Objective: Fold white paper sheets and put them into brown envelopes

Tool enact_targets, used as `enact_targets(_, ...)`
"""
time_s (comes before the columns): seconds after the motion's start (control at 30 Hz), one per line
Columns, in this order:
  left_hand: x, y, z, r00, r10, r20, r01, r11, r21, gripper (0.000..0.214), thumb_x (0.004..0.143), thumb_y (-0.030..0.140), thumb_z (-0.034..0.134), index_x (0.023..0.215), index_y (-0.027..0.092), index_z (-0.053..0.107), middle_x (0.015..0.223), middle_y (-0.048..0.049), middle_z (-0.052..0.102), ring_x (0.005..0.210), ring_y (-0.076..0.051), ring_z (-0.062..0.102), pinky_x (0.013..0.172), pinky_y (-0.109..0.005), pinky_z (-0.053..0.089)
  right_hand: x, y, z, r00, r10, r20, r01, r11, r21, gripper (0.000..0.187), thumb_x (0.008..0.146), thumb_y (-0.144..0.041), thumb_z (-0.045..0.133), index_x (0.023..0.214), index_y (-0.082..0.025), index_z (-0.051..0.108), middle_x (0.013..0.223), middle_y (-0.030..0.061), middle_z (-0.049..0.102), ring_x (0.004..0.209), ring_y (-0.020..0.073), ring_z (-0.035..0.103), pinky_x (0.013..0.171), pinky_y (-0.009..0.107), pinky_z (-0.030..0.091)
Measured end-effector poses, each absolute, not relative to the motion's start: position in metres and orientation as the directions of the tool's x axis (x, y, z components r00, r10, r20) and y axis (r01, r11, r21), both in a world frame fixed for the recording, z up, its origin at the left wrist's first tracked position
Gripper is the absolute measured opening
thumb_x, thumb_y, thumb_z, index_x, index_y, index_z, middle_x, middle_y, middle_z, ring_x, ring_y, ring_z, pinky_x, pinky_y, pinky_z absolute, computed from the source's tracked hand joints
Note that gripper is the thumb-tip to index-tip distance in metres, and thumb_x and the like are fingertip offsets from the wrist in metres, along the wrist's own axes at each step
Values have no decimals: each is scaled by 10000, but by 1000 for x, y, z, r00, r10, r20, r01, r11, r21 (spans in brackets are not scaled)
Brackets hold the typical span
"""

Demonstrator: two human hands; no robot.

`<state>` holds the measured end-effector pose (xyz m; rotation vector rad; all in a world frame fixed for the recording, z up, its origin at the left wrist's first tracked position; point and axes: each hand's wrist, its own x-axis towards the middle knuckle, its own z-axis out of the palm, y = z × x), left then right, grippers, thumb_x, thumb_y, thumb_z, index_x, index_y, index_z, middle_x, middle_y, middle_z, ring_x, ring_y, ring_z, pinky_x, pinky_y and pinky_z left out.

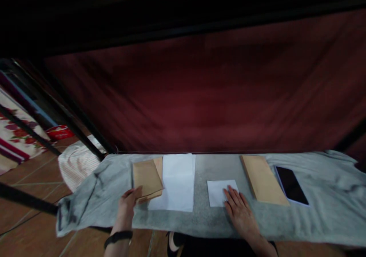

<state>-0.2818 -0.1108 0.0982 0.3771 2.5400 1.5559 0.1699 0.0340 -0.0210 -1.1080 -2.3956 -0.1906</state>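
My left hand (132, 196) has its fingers closed on the lower left corner of a brown kraft paper piece (146, 177), which looks like an envelope. More brown paper (159, 167) lies under it, overlapping the white paper sheets (179, 182). My right hand (238, 210) rests with fingers stretched out on the right part of a small white paper (216, 193), which lies flat on the grey cloth (201, 222). To the right of that hand is a thick brown paper stack (264, 180).
A smartphone (292, 184) with a dark screen lies beside the brown stack. Behind the cloth-covered surface hangs a dark red cloth (200, 104). Dark bars (77, 135) stand at the left, near a striped cloth (80, 161) and a red package (59, 132) over the tiled floor (37, 173).
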Motion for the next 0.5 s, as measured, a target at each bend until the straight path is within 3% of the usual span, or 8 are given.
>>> enact_targets(0.13, -261, -111, 103, -903, 366, -226, -78, 377, 923, 93, 705, 199, 708, 681, 159, 628, 544, 36, 569, 370, -84, 432, 354, -215, 350, 167, 33, -16, -540, 705, 460, 763, 640, -85, 488, 1042, -372, 391, 1489, -203, 490, 1541, 100, 454, 1404, 256, 452, 1181, 457, 285)
enact_targets(0.27, -227, -109, 97, -798, 365, -479, -462, 138, 876, 135, 685, 61, 713, 641, 151, 621, 551, 51, 559, 384, -60, 465, 343, -169, 355, 165, 31, -10, -535, 727, 430, 773, 627, -99, 492, 1041, -358, 406, 1506, -210, 467, 1544, 97, 448, 1401, 259, 456, 1184, 456, 276)
enact_targets(0.5, -174, -98, 85, -771, 358, -527, -558, 19, 830, 187, 699, 2, 704, 664, 155, 602, 600, 57, 635, 488, -71, 610, 478, -151, 510, 164, 29, -4, -523, 749, 407, 779, 613, -128, 485, 1039, -327, 417, 1513, -233, 453, 1554, 76, 435, 1401, 239, 456, 1185, 433, 271)
